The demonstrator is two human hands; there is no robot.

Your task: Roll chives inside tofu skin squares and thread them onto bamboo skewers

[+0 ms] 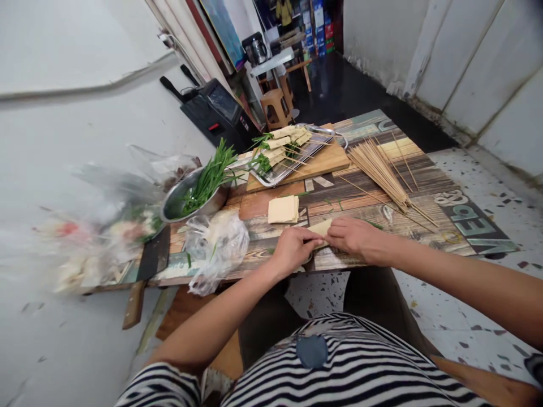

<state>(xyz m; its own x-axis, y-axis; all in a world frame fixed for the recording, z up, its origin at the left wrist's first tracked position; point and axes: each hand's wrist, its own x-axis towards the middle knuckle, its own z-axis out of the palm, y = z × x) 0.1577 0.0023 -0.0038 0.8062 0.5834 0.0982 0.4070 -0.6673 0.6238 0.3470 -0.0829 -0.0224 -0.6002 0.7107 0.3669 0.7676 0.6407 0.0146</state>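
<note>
A pale yellow tofu sheet (pixel 321 228) lies at the table's near edge, pinched between my two hands. The fingers of my left hand (pixel 296 247) press on its near left corner. Those of my right hand (pixel 355 240) are closed over its right side. A green chive end (pixel 372 224) sticks out beyond my right hand; the rest of it is hidden. Just past my hands sits a small stack of square tofu sheets (pixel 283 210). To the right lies a bundle of thin wooden skewers (pixel 379 172), a few of them loose.
A metal tray (pixel 271 180) with skewered tofu rolls (pixel 282 144) rests on a wooden board (pixel 337 161). Left are a steel bowl (pixel 207 204) of chives (pixel 214 172), a plastic bag (pixel 220 249) and a cleaver (pixel 153 254), its handle over the edge.
</note>
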